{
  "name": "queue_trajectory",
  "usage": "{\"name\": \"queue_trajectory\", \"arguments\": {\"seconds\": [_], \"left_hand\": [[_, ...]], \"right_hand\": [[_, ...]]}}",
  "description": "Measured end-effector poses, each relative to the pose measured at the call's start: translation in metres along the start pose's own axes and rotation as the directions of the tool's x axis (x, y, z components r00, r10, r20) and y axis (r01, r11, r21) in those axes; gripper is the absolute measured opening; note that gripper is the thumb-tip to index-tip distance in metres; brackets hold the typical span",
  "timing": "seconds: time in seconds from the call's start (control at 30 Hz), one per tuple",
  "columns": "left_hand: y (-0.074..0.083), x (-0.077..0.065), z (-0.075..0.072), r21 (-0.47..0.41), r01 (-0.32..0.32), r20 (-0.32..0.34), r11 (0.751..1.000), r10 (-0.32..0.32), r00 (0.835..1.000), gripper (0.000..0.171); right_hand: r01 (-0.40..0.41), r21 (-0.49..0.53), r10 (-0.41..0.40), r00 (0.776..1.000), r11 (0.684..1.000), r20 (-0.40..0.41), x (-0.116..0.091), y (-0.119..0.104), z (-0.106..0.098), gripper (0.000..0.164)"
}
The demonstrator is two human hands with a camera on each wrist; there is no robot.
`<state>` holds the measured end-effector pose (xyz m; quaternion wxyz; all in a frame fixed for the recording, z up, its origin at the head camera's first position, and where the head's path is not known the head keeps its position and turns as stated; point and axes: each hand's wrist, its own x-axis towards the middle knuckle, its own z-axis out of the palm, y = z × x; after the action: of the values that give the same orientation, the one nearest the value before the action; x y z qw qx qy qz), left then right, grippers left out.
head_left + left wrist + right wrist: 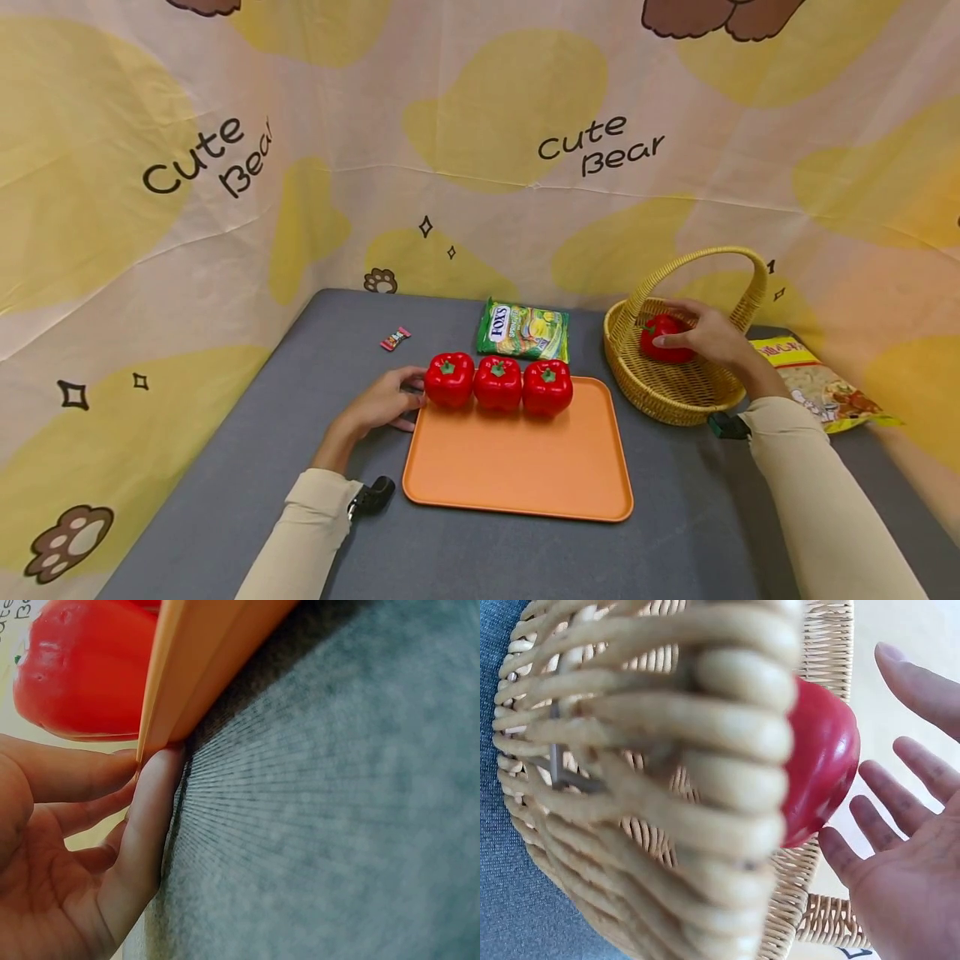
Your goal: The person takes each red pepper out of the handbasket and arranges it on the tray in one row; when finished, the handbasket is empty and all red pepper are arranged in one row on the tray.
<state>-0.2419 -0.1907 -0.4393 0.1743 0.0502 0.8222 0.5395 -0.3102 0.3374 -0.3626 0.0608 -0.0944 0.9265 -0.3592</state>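
At the tray's left edge, my left hand (381, 402) pinches the rim of the orange tray (517, 467); the left wrist view has the rim (159, 690) between thumb and fingers. Three red bell peppers (498, 385) with green stems stand in a row along the tray's far side. A fourth red bell pepper (663, 325) lies inside the yellow wicker basket (630, 385). My right hand (708, 335) is over the basket beside that pepper. Its fingers look spread and loose in the right wrist view, near the pepper (823, 761); whether they touch it I cannot tell.
A green FOX'S candy bag (523, 332) lies behind the tray, and a small red wrapped sweet (395, 338) to its left. Right of the basket is a yellow-topped food packet (817, 383). The basket's tall handle (693, 255) arches over its opening. Patterned cloth walls the grey table.
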Motion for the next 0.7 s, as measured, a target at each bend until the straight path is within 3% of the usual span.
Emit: {"name": "queue_trajectory", "arguments": {"seconds": [0.37,0.7], "left_hand": [[0.0006,-0.0013,-0.0003,-0.006,-0.004,-0.002,1.0,0.004,1.0,0.056],[0.0016,-0.0024,-0.0001,-0.006,-0.002,-0.007,1.0,0.002,1.0,0.056]], "right_hand": [[0.044,-0.009,-0.043,0.998,0.999,0.051,0.0042,0.005,0.0059,0.084],[0.075,-0.113,-0.071,0.997,0.991,0.035,0.0034,0.0063,0.0076,0.072]]}}
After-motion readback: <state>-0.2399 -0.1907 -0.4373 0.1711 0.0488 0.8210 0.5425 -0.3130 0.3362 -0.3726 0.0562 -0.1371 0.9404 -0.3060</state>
